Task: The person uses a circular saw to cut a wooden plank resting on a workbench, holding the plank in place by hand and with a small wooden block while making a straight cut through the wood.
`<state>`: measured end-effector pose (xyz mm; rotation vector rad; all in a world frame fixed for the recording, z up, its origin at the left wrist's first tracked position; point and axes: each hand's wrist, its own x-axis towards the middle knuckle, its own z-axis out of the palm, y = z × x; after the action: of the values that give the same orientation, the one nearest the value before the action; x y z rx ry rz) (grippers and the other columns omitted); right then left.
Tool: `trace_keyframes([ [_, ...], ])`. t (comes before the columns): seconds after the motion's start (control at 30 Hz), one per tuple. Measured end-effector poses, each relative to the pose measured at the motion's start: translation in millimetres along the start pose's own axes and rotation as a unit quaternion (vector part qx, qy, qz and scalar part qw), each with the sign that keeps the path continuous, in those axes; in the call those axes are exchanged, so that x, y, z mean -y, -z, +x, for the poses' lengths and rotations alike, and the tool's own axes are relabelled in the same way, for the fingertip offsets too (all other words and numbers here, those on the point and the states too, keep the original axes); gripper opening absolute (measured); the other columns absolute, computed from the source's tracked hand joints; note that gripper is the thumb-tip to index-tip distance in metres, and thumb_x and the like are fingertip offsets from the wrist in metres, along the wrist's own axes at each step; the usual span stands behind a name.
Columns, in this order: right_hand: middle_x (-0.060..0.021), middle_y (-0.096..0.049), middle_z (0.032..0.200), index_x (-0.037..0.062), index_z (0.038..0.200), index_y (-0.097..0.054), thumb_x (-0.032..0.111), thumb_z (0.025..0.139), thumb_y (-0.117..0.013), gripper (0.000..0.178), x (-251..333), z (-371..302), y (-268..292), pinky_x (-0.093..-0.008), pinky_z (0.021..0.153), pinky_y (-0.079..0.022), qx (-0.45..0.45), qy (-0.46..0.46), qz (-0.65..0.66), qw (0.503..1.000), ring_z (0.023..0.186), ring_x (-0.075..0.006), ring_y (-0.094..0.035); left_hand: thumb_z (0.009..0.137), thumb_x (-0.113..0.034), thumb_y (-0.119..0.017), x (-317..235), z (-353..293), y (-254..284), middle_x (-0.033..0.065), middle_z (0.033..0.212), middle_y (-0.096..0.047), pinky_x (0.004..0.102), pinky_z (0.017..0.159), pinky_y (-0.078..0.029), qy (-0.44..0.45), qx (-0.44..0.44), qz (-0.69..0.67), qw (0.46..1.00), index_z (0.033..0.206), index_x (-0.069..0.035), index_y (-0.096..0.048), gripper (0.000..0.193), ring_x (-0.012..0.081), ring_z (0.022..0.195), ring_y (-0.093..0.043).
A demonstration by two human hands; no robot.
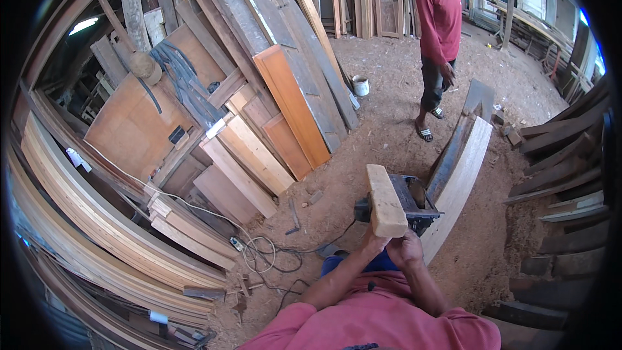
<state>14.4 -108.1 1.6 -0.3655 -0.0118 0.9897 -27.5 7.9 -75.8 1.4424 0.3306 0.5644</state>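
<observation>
In front of my body is a pale wooden block (387,202) with rounded edges, its near end pointing at me. My left hand (374,242) is closed at the underside of that near end, with its fingertips hidden. Just right of the block is a dark corded power tool (420,199) with a flat plate and a frame-like opening; its exact kind is unclear. My right hand (406,250) is curled at the tool's near side, beneath the block's end. A long pale board (461,181) runs away from me to the right of the tool.
A person in a red shirt (439,19) stands ahead. Stacked planks (116,214) and leaning boards (291,84) line the left side. Dark timber (564,149) is piled at right. Cords (262,253) lie on the sawdust-covered floor (382,65), with a white bucket (361,85) farther off.
</observation>
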Motion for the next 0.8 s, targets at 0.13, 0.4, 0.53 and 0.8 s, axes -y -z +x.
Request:
trace_keyframes([
  [0.13,-0.0135,-0.063,0.136,-0.0019,0.136,-0.057,0.024,0.101,-0.056,0.044,14.2,-16.0,-15.2,-0.0405,0.108,-0.046,-0.006,-0.027,-0.048,0.998,0.123,-0.0258,-0.061,0.094,-0.024,-0.073,-21.8,3.3,-7.9,0.0107,0.140,-0.054,0.0373,0.108,-0.044,0.015,-0.012,0.054,0.998,0.147,-0.009,-0.042,0.063,0.0222,0.129,-0.052],
  [0.4,-0.0126,-0.071,0.091,-0.0040,0.100,-0.070,0.035,0.103,-0.055,0.042,152.8,-50.8,-72.5,-0.0293,0.070,-0.052,0.106,0.089,-0.532,0.835,0.081,-0.0157,-0.067,0.096,-0.024,-0.069,3.6,13.8,-4.0,0.0155,0.140,-0.053,0.0398,0.111,-0.041,-0.268,-0.068,0.312,0.909,0.146,-0.007,-0.043,0.059,0.0288,0.133,-0.049],
  [0.53,-0.0157,-0.070,0.092,-0.0030,0.100,-0.070,0.027,0.100,-0.058,0.032,152.3,-22.4,-102.3,-0.0398,0.075,-0.052,-0.072,0.322,-0.731,0.597,0.084,-0.0261,-0.067,0.097,-0.024,-0.066,-23.9,11.1,-15.4,0.0173,0.141,-0.051,0.0401,0.112,-0.039,-0.149,-0.028,0.217,0.964,0.146,-0.006,-0.042,0.057,0.0306,0.135,-0.047],
  [0.8,-0.0221,-0.069,0.093,0.0002,0.092,-0.072,0.026,0.093,-0.062,0.028,108.5,9.0,-64.6,-0.0500,0.085,-0.050,-0.044,0.228,-0.855,0.464,0.094,-0.0421,-0.064,0.098,-0.019,-0.067,-28.1,0.7,-22.1,0.0120,0.136,-0.055,0.0348,0.105,-0.046,-0.073,0.014,-0.041,0.996,0.145,-0.006,-0.041,0.055,0.0213,0.127,-0.055],
])
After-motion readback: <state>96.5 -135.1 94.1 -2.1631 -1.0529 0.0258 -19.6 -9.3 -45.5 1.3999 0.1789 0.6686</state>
